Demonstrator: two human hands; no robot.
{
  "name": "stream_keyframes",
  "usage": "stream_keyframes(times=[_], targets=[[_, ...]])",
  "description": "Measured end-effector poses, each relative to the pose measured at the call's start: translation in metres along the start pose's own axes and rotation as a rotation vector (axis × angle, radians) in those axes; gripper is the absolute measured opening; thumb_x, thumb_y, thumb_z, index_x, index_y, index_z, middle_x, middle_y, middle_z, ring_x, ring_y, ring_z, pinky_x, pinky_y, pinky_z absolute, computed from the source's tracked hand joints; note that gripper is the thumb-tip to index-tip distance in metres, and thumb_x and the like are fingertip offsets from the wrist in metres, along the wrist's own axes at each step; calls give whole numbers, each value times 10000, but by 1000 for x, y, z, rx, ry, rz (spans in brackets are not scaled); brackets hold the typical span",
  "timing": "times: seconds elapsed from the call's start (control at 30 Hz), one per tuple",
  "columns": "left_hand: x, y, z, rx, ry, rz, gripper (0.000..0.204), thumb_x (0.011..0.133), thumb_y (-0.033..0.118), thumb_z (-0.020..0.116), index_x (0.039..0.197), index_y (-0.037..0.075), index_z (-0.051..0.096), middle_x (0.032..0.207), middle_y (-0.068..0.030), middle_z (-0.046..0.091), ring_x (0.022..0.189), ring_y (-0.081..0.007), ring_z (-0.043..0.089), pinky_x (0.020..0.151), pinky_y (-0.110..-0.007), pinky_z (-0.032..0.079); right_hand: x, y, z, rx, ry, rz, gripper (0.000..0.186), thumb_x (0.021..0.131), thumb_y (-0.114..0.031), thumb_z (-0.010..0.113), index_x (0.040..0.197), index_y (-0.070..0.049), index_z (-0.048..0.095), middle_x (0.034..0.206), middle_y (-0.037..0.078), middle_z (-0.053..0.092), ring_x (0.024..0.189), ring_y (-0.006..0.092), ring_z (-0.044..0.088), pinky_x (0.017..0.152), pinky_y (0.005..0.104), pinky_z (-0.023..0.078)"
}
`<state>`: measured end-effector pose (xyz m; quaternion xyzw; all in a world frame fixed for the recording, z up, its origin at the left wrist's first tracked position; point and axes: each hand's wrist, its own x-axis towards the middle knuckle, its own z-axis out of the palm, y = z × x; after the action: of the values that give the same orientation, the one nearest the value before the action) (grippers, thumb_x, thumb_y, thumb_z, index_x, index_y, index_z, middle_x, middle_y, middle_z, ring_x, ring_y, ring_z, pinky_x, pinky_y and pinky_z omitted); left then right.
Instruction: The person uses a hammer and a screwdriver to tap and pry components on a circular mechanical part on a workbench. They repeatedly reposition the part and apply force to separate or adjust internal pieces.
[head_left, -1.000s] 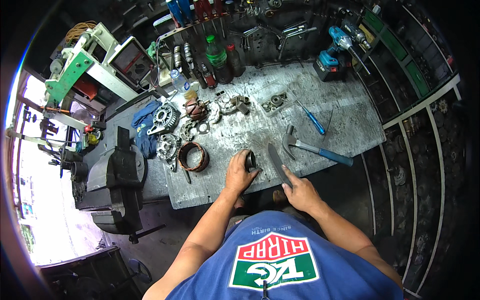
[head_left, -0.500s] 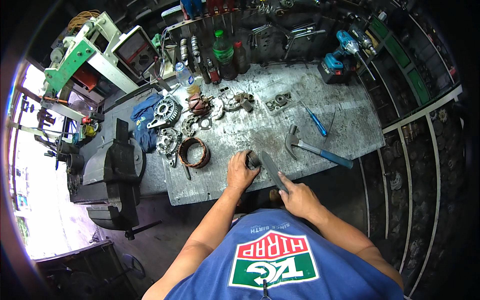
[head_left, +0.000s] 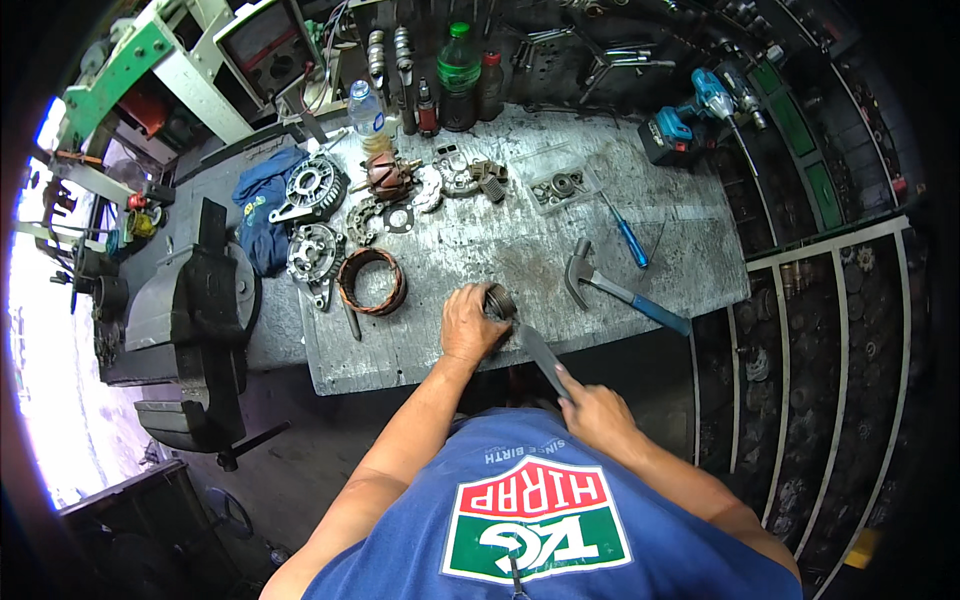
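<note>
My left hand is closed around a dark, round, grooved pulley at the near edge of the workbench. In my right hand is the near end of a flat grey file. The file slants up and left, its far end close beside the pulley; whether the two touch I cannot tell. Left of the left hand stands a copper-wound stator ring. A claw hammer with a blue grip lies to the right of the pulley.
Alternator housings, a rotor and a clear tray of small parts lie farther back. A blue screwdriver and a cordless driver are at right. A large bench vise stands left; bottles line the back.
The file has been drawn back toward me, its tip now lower beside the pulley. My left hand keeps its hold. The whole view has shifted slightly.
</note>
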<state>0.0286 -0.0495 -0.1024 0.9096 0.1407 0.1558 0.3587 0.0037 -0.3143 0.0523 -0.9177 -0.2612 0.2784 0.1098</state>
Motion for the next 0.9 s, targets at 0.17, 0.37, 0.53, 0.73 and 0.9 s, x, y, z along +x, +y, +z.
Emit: stream_keyframes(times=[0.17,0.37,0.53,0.73,0.9], targets=[[1,-2,2,15,11,41,610,727,229,979,1271,62,761,1182,-122,752,1148,-375,703,1049,-501,544,45,-24,-5,65,159,-134,689,1051,-198,735,1704,-107,534,809,284,742,732,521,726,727,627,601],[1,-2,0,41,-4,8,612,710,229,976,1257,56,764,1169,-134,750,1148,-388,702,1048,-505,548,91,-38,-2,149,242,-163,641,1093,-263,672,1715,-189,533,881,286,767,821,530,757,803,641,615],[0,2,0,28,29,9,620,705,242,986,1260,68,770,1197,-139,757,1170,-381,706,1061,-498,548,-7,11,0,89,-36,84,671,1078,-255,700,1710,-111,528,922,298,790,848,511,779,815,645,620],[3,0,0,49,-55,-44,628,710,242,978,1271,65,758,1188,-152,754,1161,-403,703,1058,-516,546,111,-39,-14,197,205,-165,637,1088,-278,678,1690,-112,552,893,302,771,844,519,767,800,646,613],[4,-1,3,79,21,2,627,722,267,981,1271,64,755,1178,-164,751,1165,-421,701,1075,-519,547,87,-27,-4,100,131,-123,667,1077,-251,708,1718,-195,532,864,251,746,797,499,743,762,623,604]])
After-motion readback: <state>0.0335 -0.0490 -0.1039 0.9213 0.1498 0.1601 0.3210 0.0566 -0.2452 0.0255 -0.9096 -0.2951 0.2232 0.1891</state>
